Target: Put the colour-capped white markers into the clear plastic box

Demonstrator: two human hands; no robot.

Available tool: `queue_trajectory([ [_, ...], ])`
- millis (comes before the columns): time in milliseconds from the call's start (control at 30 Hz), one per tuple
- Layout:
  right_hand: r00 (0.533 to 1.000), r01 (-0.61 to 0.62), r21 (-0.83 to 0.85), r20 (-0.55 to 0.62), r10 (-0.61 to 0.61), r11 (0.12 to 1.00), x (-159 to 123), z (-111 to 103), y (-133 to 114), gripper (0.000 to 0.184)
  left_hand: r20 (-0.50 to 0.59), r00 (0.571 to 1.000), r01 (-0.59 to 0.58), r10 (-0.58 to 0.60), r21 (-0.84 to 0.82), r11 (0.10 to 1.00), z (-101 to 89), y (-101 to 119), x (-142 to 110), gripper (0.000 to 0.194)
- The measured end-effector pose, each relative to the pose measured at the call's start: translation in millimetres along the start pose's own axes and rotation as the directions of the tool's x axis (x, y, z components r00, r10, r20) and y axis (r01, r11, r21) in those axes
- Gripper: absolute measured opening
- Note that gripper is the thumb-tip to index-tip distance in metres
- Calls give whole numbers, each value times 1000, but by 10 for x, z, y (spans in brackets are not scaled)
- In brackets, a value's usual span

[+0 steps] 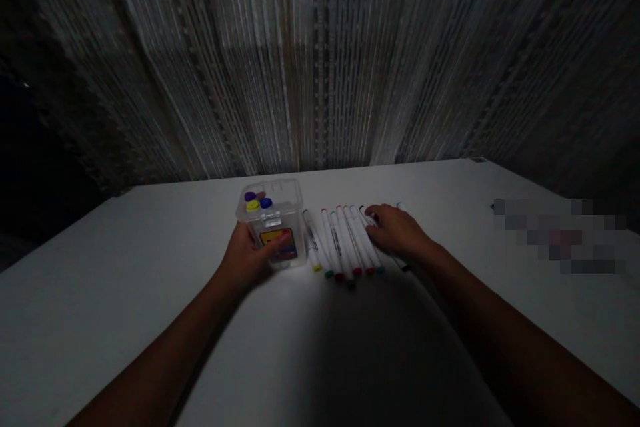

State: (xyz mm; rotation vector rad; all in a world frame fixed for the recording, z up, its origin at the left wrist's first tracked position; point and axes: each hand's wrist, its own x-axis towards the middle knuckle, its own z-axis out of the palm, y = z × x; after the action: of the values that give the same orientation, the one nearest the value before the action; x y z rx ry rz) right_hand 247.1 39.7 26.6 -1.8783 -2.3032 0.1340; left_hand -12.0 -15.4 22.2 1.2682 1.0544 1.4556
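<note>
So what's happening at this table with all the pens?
A person sits at a white table in dim light. Their left hand grips a small clear plastic box that stands upright with a few markers in it, yellow, purple and blue caps showing on top. Their right hand rests on a row of white markers lying side by side just right of the box, coloured caps toward the person. No marker is lifted off the table.

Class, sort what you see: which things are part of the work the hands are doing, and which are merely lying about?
In use:
left hand gripping the clear marker box
right hand resting on the row of markers

Lying about:
white table
curtain
</note>
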Motion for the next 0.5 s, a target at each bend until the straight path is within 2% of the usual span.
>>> queue_trajectory([
  [400, 999, -23, -8, 29, 23, 1000, -6, -10, -15, 45, 3, 1000, 12, -12, -13, 1000, 0, -2, 4, 82],
  [500, 1000, -31, -13, 3, 31, 999, -19, -33, -25, 41, 17, 1000, 6, -6, -2, 1000, 3, 4, 0, 83],
])
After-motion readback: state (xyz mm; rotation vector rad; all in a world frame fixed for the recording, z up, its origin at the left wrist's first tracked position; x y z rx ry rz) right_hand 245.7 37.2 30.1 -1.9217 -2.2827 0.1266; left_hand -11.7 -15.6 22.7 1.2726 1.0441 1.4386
